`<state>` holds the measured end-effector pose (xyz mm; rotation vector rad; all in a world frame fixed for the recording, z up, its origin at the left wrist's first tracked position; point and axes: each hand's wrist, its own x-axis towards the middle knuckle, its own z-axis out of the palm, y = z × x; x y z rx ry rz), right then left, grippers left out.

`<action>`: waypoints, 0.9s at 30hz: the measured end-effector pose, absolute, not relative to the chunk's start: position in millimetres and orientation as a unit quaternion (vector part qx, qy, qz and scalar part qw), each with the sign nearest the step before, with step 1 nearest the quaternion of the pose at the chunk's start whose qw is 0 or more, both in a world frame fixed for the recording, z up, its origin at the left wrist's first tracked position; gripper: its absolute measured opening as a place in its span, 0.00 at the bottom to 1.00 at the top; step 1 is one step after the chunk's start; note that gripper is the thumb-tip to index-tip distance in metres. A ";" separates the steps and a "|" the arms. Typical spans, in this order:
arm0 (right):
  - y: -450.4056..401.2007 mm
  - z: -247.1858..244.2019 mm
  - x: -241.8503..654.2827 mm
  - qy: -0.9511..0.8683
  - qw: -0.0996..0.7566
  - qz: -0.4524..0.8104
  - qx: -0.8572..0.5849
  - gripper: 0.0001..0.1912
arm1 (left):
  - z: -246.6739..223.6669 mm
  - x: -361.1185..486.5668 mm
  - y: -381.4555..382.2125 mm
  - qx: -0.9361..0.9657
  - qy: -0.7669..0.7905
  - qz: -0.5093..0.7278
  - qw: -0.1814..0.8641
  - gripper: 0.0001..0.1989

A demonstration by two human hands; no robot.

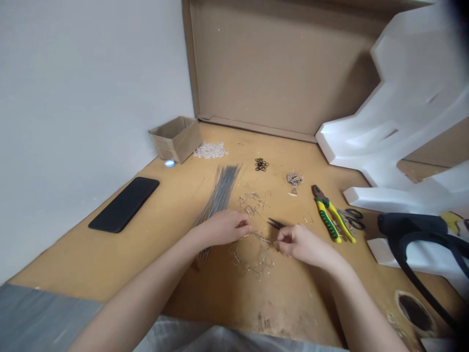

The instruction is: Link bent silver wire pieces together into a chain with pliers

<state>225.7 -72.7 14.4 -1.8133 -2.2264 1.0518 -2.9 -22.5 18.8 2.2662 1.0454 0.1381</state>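
Near the table's front, a thin silver wire ring (252, 269) with bent loops around its edge is held between my hands. My left hand (225, 227) pinches the ring's upper left side with thumb and fingertips. Closed at the right side, my right hand (298, 243) grips a wire end running off the ring. Dark pointed tips of a tool (275, 223) stick out beside my right fingers; its rest is hidden, and I cannot tell whether the hand holds it. Just beyond lies a second wire ring (251, 201). A bundle of straight grey wires (224, 188) extends under my left hand.
Green-and-yellow pliers (331, 215) and black-handled scissors (353, 217) lie at right. Farther back are small metal pieces (295, 178), black rings (261, 165), clear beads (210, 150) and a cardboard box (176, 139). A black phone (124, 204) lies left. White foam (414, 98) stands right.
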 end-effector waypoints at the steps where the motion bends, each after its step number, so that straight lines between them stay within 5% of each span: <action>1: -72.6 13.2 224.9 -0.730 0.048 0.338 -0.592 0.09 | 18.9 -2.7 -22.7 0.857 0.395 0.055 0.327 0.14; 8: -71.7 9.8 217.7 -0.731 0.094 0.322 -0.594 0.09 | 18.1 -1.2 -23.7 0.850 0.376 0.052 0.366 0.11; 19: -75.1 15.1 208.0 -0.674 0.157 0.481 -0.538 0.14 | 18.8 -1.8 -23.6 0.855 0.368 0.038 0.364 0.08; 27: -73.4 8.1 208.6 -0.732 0.120 0.330 -0.583 0.14 | 21.1 -11.2 -20.7 0.891 0.347 0.023 0.293 0.13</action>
